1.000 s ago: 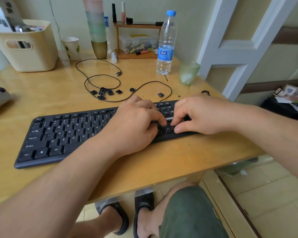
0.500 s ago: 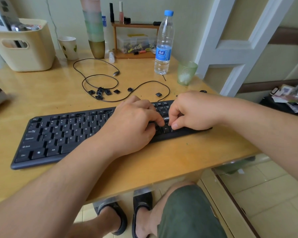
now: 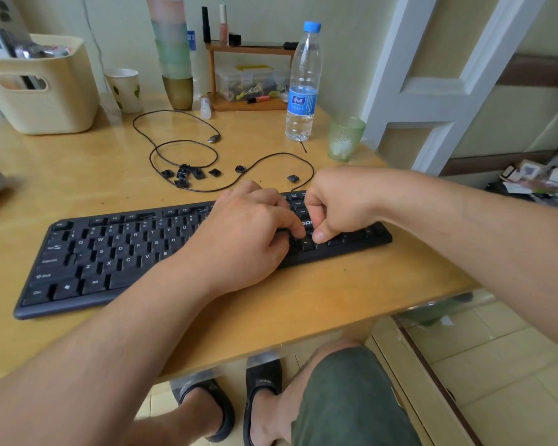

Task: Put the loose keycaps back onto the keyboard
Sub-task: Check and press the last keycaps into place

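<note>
A black keyboard point(image 3: 116, 252) lies across the wooden desk, with several gaps among its keys. My left hand point(image 3: 248, 233) rests on its right half, index finger stretched out to the arrow-key area. My right hand point(image 3: 339, 204) hovers over the same spot with fingers curled under and the thumb tip pressing down beside the left-arrow key point(image 3: 306, 243). Whether a keycap sits under the thumb is hidden. Loose black keycaps lie behind the keyboard: a cluster point(image 3: 182, 175), two single ones point(image 3: 215, 172) point(image 3: 240, 169) and another point(image 3: 293, 178).
A thin black cable point(image 3: 174, 146) loops around the loose caps. Behind stand a water bottle point(image 3: 303, 85), a green glass point(image 3: 345, 138), a paper cup point(image 3: 124, 90), a cream basket point(image 3: 42, 88) and a small wooden shelf point(image 3: 248, 75). The desk edge point(image 3: 432, 294) runs close to the keyboard's right end.
My right hand has gone from lying flat on the keys to curled fingers with the thumb pressing down. My left hand has stayed in place.
</note>
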The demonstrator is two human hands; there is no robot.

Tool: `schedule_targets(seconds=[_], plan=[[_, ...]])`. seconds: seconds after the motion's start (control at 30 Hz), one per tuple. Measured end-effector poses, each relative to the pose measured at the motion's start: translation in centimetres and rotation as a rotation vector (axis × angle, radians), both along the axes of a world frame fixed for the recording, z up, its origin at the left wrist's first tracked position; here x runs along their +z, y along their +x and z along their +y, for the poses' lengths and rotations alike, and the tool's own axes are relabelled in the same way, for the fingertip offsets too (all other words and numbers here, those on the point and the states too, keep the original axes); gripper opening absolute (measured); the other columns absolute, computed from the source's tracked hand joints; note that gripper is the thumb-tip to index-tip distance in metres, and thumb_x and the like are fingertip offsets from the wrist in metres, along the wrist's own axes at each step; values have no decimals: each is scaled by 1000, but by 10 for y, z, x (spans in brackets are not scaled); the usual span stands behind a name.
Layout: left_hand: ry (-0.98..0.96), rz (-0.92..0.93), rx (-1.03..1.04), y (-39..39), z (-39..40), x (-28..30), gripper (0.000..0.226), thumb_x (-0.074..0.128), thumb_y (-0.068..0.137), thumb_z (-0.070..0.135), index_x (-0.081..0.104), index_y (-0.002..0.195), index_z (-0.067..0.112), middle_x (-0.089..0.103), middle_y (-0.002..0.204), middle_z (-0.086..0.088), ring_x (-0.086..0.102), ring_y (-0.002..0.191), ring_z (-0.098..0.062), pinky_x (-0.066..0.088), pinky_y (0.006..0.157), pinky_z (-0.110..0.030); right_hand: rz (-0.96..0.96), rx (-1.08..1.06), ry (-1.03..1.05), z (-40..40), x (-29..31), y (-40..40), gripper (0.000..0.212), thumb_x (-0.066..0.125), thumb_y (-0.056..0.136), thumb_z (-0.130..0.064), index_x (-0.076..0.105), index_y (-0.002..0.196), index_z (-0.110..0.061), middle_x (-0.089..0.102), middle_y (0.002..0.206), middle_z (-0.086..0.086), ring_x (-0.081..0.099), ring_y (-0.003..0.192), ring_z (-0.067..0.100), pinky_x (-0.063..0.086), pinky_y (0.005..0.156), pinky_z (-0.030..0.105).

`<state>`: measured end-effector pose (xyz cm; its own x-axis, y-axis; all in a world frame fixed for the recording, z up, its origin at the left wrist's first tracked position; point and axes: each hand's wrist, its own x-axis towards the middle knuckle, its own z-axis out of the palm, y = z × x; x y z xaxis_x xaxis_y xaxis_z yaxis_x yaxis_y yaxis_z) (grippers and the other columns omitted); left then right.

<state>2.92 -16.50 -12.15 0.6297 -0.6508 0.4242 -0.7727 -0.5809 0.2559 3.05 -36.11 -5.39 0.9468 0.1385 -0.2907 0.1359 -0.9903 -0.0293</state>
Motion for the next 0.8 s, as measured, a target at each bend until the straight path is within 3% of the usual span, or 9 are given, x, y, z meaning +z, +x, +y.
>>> schedule_targets(seconds=[0.27,0.47,0.6,0.8], plan=[[-7,-21,1,1,2,-2,30,60,89,25,76,108,42,61,103,18,45,102,-18,45,92,-46,10,75,122,-15,1,-14,11,82,86,-36,76,95,-35,73,82,-18,63,74,-3,44,63,18],[8,-19,-8,0,0,-1,30,57,89,26,76,107,42,61,104,17,46,104,-18,45,90,-48,-52,195,32,-17,-3,-22,11,75,88,-46,64,89,-46,67,88,-16,59,79,0,37,61,18],[-13,-21,-11,0,1,-2,30,58,89,25,76,107,42,61,103,18,46,103,-19,45,90,-48,-18,171,71,-19,-1,-20,7,76,89,-45,70,90,-41,69,79,-19,59,71,-4,38,56,11],[-8,-19,-13,0,0,-2,30,59,89,25,76,107,42,61,103,18,47,103,-18,45,92,-49,-24,190,13,-15,-1,-19,12,74,90,-43,71,96,-33,69,82,-14,61,77,4,44,62,25]])
